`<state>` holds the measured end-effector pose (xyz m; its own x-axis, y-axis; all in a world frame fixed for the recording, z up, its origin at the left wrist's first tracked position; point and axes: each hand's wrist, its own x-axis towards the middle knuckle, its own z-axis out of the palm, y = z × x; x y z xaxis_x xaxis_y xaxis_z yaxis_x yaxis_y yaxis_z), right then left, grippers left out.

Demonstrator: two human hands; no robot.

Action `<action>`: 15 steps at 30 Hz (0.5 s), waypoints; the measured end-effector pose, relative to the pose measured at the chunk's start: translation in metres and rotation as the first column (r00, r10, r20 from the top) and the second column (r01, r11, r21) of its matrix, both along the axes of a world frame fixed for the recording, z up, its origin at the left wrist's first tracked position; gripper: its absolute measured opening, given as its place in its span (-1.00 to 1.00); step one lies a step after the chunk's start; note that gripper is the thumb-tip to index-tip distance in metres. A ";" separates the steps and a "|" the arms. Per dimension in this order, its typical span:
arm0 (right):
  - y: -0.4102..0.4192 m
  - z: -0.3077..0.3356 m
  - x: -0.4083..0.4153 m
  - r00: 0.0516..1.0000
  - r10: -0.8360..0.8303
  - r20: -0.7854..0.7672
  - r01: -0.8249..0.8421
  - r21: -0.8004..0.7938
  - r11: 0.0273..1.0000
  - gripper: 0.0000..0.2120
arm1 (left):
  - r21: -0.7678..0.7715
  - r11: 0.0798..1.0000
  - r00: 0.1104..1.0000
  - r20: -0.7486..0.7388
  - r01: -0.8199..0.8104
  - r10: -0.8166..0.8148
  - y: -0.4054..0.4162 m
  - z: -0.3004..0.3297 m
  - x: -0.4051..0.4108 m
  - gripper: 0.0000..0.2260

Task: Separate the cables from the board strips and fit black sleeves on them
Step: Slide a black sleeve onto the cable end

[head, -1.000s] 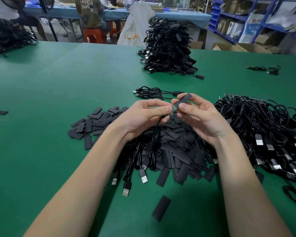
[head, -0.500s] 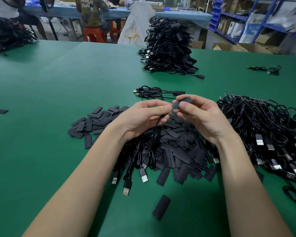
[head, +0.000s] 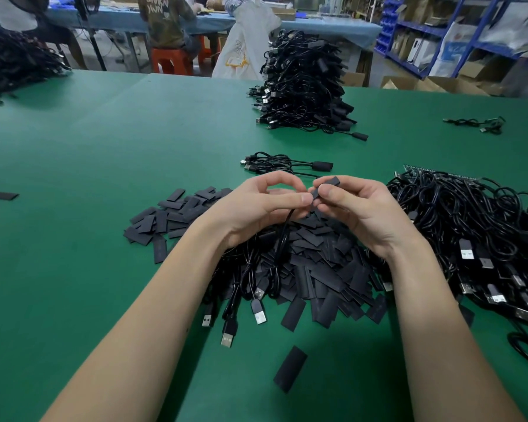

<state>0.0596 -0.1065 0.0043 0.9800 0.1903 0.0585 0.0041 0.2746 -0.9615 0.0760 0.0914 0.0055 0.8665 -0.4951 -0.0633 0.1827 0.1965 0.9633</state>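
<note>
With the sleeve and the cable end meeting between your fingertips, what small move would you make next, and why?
Probably slide the black sleeve, pinched in the right hand, further along the cable that the left hand holds. The sleeve sits right at the left fingertips, where the cable end is hidden, so it looks only partly on.

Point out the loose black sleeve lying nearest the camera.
The lone sleeve lying flat on the green table, nearer than the USB plugs; all others sit in the sleeve pile farther back.

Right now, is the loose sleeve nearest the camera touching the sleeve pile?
No, that sleeve lies alone on the green table, apart from the pile.
</note>
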 end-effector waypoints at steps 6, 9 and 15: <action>-0.002 -0.001 0.003 0.995 -0.078 -0.055 0.082 0.072 0.994 -0.87 | 0.211 0.962 0.945 0.313 -0.171 0.100 0.001 0.002 0.000 -0.85; -0.001 0.000 0.002 0.996 -0.060 -0.068 0.064 0.063 0.996 -0.88 | 0.222 0.945 0.911 0.387 -0.241 0.142 -0.004 0.001 0.000 -0.86; 0.003 0.000 0.003 0.991 -0.126 -0.034 0.128 0.075 0.989 -0.73 | 0.189 0.935 0.882 0.429 -0.299 0.195 -0.007 -0.005 0.002 -0.87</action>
